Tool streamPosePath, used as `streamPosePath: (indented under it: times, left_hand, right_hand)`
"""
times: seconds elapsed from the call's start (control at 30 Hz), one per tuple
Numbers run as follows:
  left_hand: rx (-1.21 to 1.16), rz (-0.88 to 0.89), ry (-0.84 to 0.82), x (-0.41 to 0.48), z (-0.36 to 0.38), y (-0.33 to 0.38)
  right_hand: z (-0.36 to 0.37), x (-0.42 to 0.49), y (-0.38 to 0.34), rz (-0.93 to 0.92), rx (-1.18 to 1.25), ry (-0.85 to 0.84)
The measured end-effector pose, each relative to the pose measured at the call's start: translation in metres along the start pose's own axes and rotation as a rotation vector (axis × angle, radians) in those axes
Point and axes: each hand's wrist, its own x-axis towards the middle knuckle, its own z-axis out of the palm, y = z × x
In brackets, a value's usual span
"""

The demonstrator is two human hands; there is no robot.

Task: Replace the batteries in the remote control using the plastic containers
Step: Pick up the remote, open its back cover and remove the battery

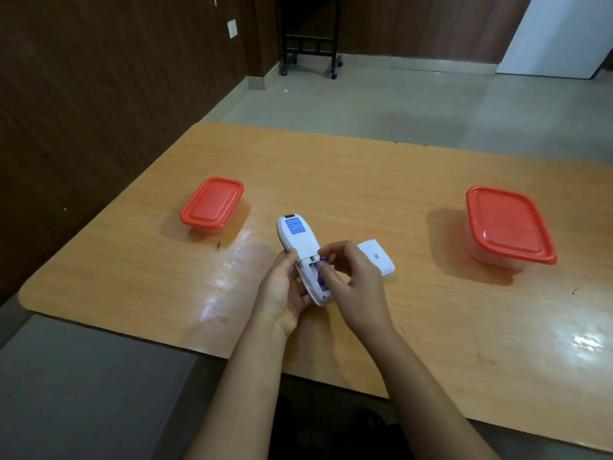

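My left hand (282,293) grips a white remote control (297,239) face down above the table, its battery compartment open. My right hand (351,277) has its fingers curled at that compartment and pinches a blue battery (321,272) that sits partly in the slot. The remote's white back cover (378,258) lies on the table just right of my right hand. Two clear plastic containers with red lids stand closed: a smaller one (212,204) at the left and a larger one (509,224) at the right.
The wooden table (331,174) has rounded corners and a near edge just below my forearms. A dark wood-panelled wall runs along the left. A black wheeled stand (310,44) is on the floor beyond the table.
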Motion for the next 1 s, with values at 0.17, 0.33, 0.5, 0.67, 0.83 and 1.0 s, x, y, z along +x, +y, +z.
streamPosePath:
  times: [0.17,0.33,0.5,0.67,0.83,1.0]
  left_hand:
    - [-0.046,-0.004,0.010,-0.003,0.004,0.005]
    - [-0.058,0.006,0.008,-0.004,0.002,0.007]
    - [-0.066,-0.009,0.012,-0.006,0.003,0.007]
    - [-0.057,0.002,0.033,-0.006,0.005,0.007]
    - [-0.013,0.019,0.021,-0.006,0.002,0.007]
    - [-0.087,-0.044,0.001,-0.004,0.000,0.009]
  right_hand:
    - [-0.009,0.013,0.013,0.012,-0.253,0.193]
    - [-0.007,0.015,0.033,0.079,-0.692,0.140]
    - [-0.007,0.021,0.040,0.137,-0.762,0.140]
    - [-0.008,0.020,0.037,0.146,-0.771,0.109]
    - [-0.013,0.014,0.004,-0.130,-0.264,-0.110]
    - [-0.006,0.004,-0.005,-0.129,-0.270,-0.264]
